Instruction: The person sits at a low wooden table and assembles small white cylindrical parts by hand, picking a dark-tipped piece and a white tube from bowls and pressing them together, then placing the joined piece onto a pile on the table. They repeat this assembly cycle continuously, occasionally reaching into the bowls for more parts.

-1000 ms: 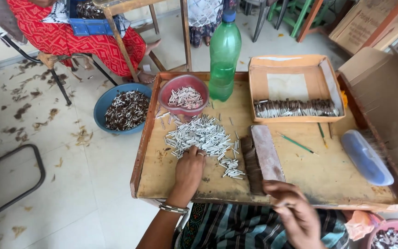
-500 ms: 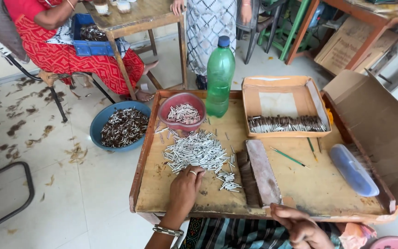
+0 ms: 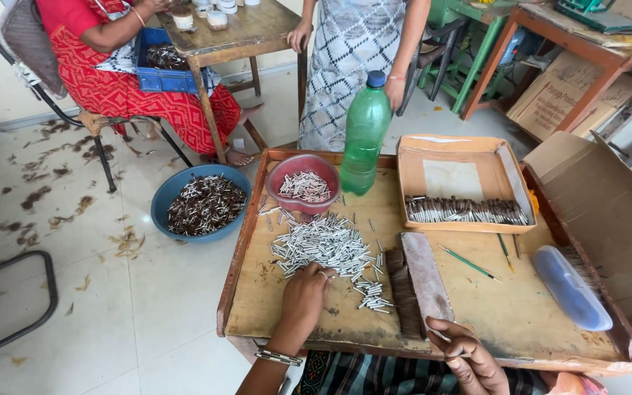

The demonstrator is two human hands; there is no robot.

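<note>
Head view: left hand lies palm-down on wooden tray, fingers spread flat, touching near edge of pile of small white sticks, gripping nothing. Right hand at tray's near rim, fingers curled round a thin stick. Brush betw. hands; green bottle behind pile.
</note>
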